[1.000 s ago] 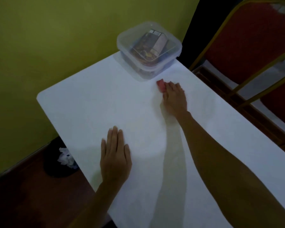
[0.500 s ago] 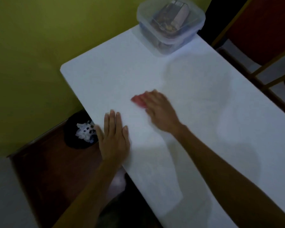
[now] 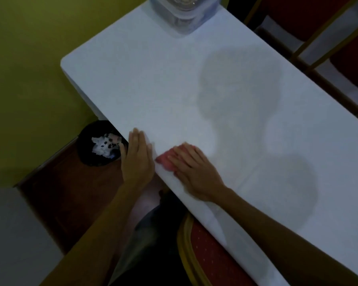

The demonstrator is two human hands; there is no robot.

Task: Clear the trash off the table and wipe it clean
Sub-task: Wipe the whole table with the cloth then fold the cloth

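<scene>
White and bare across most of its surface, the worktop (image 3: 174,96) runs diagonally from the near right to the far left, with soft grey shadows lying over its middle. Beyond its left edge stands a yellow-green wall (image 3: 29,58), and red chairs with gold frames (image 3: 318,27) sit along the far right side. Another red seat with a gold rim (image 3: 205,254) shows under the near edge. A clear plastic container (image 3: 184,13) rests at the far end of the worktop, cut off by the top of the view. On the floor beside the worktop's left edge sits a black bin (image 3: 103,149) holding crumpled white paper.

The right hand (image 3: 194,168) reaches in from the lower right, forearm stretched low over the surface, palm down and fingers spread flat, pressing on a pink cloth (image 3: 166,159) that lies at the worktop's near edge; its grip is flat and apart rather than curled around the cloth. The left hand (image 3: 137,159) comes up from below, palm down, fingers straight and together, laid over the worktop's edge just beside the cloth, its grip flat and holding nothing.
</scene>
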